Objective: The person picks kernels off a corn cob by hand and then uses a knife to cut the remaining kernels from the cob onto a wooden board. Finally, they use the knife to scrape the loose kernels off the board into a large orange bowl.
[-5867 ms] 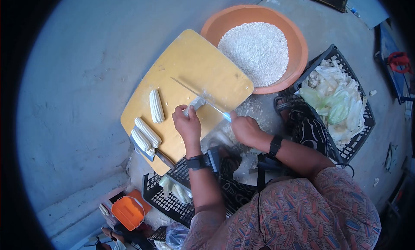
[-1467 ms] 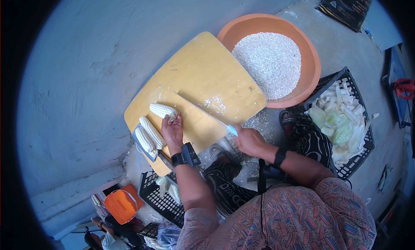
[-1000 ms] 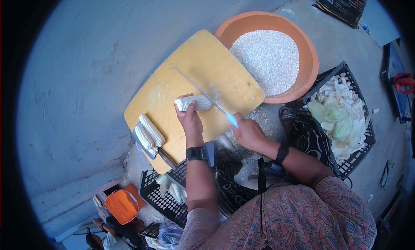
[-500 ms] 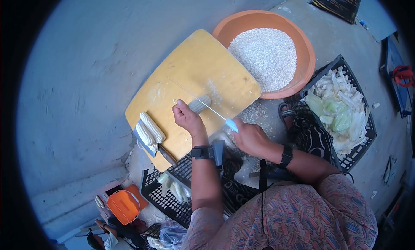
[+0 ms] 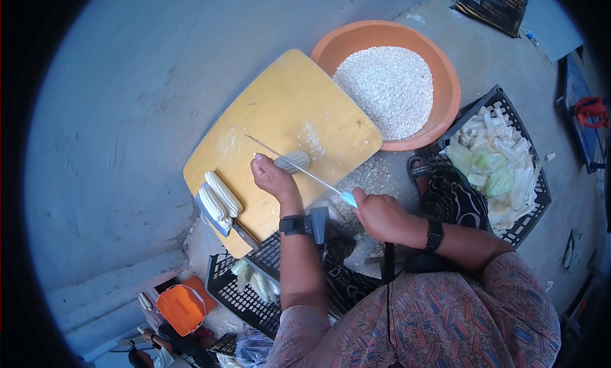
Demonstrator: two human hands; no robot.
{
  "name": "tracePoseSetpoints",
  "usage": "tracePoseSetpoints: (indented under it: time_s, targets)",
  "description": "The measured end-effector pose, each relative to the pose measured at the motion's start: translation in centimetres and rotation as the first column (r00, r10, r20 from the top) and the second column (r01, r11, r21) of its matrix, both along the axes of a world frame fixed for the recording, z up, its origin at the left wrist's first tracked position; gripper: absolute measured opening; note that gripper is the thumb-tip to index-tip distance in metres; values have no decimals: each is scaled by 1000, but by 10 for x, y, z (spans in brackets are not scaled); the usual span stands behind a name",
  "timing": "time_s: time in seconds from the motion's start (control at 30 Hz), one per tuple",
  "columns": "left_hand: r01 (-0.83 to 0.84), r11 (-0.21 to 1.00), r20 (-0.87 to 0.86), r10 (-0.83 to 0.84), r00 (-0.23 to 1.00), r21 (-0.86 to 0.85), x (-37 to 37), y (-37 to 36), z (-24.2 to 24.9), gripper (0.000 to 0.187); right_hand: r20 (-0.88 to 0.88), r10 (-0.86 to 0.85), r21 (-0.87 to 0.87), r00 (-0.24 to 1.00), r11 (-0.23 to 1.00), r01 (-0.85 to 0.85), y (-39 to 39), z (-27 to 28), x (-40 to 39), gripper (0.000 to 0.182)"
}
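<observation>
A pale corn cob (image 5: 294,162) lies on the yellow board (image 5: 280,94). My left hand (image 5: 275,178) is closed round the near end of this cob. In my right hand (image 5: 382,216) is the light blue handle of a long, thin-bladed knife (image 5: 318,180). Its blade slants across the cob, with the tip beyond my left hand. At the board's left edge, two more white corn cobs (image 5: 224,195) rest on the blade of a cleaver (image 5: 245,233), whose dark handle points toward me.
An orange basin (image 5: 449,107) of white kernels stands behind the board. To the right sits a black crate (image 5: 541,196) with stripped cobs and husks. Another black crate (image 5: 235,291), an orange bucket (image 5: 181,309) and a person (image 5: 159,349) are at lower left.
My right hand has drawn the knife slightly back toward the lower right across the cob. The left hand stays at the cob. The whole view has shifted a little.
</observation>
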State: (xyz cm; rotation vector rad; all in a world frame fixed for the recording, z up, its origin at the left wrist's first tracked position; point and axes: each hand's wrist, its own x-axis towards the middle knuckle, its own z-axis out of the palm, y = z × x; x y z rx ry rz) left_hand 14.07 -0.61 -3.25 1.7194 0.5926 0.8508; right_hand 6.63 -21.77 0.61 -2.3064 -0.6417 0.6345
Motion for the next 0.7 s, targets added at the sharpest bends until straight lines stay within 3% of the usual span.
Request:
tracePoseSetpoints:
  time_s: [0.4, 0.47, 0.7]
  targets:
    - [70, 972, -96, -50, 994, 224, 6, -12, -7, 34, 45, -56, 6, 997, 998, 56, 32, -14, 31, 22]
    - [82, 936, -84, -56, 995, 343, 8, -19, -5, 34, 37, -76, 21, 996, 997, 76, 38, -12, 39, 22]
    - [93, 922, -53, -79, 995, 375, 2, -26, -8, 33, -24, -73, 3, 997, 997, 74, 10, -7, 16, 20]
